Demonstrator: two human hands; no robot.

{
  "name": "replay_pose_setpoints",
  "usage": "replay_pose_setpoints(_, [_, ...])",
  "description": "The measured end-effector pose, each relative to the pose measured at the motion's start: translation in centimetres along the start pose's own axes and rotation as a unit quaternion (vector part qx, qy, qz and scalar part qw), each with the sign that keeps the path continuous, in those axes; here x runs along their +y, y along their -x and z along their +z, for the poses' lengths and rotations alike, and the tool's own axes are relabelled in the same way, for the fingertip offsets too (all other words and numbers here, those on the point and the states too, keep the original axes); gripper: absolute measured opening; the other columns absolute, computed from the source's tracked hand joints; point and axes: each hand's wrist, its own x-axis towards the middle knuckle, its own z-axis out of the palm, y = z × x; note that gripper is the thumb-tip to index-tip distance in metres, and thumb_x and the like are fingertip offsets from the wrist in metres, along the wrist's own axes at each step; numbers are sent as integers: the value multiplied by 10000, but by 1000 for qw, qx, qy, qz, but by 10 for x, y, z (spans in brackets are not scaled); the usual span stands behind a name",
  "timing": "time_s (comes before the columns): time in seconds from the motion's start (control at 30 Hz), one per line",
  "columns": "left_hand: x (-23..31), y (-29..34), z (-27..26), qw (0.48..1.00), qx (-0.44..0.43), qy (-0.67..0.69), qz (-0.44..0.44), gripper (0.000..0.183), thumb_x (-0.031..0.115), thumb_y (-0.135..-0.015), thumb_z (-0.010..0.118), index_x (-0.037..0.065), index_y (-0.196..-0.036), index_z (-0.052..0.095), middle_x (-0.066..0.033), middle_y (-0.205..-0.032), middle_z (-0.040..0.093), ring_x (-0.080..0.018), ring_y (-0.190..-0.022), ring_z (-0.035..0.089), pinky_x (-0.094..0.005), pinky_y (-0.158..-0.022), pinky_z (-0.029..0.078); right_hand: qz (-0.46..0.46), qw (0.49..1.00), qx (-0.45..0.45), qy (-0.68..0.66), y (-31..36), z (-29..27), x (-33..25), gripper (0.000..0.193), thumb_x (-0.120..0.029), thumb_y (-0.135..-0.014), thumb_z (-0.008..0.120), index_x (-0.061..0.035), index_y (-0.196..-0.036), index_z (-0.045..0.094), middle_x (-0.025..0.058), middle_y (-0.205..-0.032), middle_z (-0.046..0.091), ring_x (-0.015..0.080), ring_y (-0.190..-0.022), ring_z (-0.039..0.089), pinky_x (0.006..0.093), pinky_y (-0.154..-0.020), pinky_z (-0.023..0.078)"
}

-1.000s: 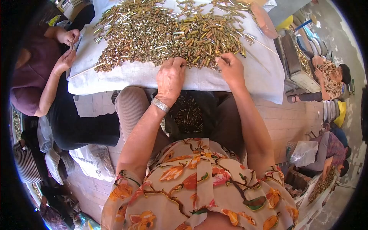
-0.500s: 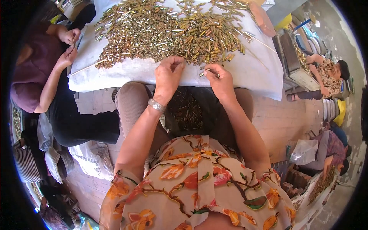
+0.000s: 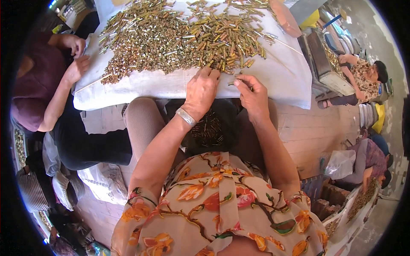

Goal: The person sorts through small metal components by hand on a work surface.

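Note:
On the white-covered table lies a heap of small brass-coloured metal pieces [image 3: 156, 53], short and ring-like on the left. Longer thin metal sleeves [image 3: 222, 42] make up its right part. My left hand [image 3: 201, 90] reaches to the front edge of the heap, its fingers curled down and pinched; what they hold, if anything, is hidden. Just right of it, my right hand [image 3: 253, 97] is closed on a small metal sleeve [image 3: 232, 83], whose end sticks out from thumb and forefinger. Below, between my knees, a dark container [image 3: 207, 128] holds many thin metal pieces.
Thin sticks [image 3: 282, 44] lie on the white cloth [image 3: 128, 94] beside the heap. A reddish block [image 3: 285, 19] rests at the back right. A person in dark purple [image 3: 38, 85] works close on the left; another person [image 3: 363, 81] sits at a box on the right.
My left hand has moved right and its fingers now reach down at the heap's edge. The right hand has shifted slightly right and down, still holding its sleeve.

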Motion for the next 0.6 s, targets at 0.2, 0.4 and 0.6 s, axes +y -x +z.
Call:
replay_pose_setpoints(0.2, [-7, 2, -1, 999, 12, 22, 35, 119, 82, -820, 626, 57, -936, 629, -110, -852, 600, -301, -777, 622, -394, -673, 518, 48, 995, -15, -87, 18, 4, -18, 185, -122, -862, 678, -31, -1015, 628, -40, -733, 531, 9, -514, 363, 180, -417, 251])
replay_pose_setpoints(0.4, [3, 20, -25, 859, -75, 447, -239, 143, 68, -901, 598, 5, -1029, 596, -80, -911, 660, -174, -795, 660, -306, -695, 545, 14, 996, -28, -86, 35, 9, -30, 174, -114, -865, 675, -28, -1009, 628, -34, -780, 576, 3, -545, 376, 174, -452, 273])
replay_pose_setpoints(0.6, [27, 45, -60, 712, -56, 636, -293, 161, 61, -941, 547, -19, -1081, 557, -105, -957, 655, -208, -903, 672, -313, -811, 565, -94, 995, -24, 24, 52, 22, -33, 154, -70, -874, 661, -8, -1009, 621, -24, -851, 618, 17, -738, 500, 172, -655, 418])
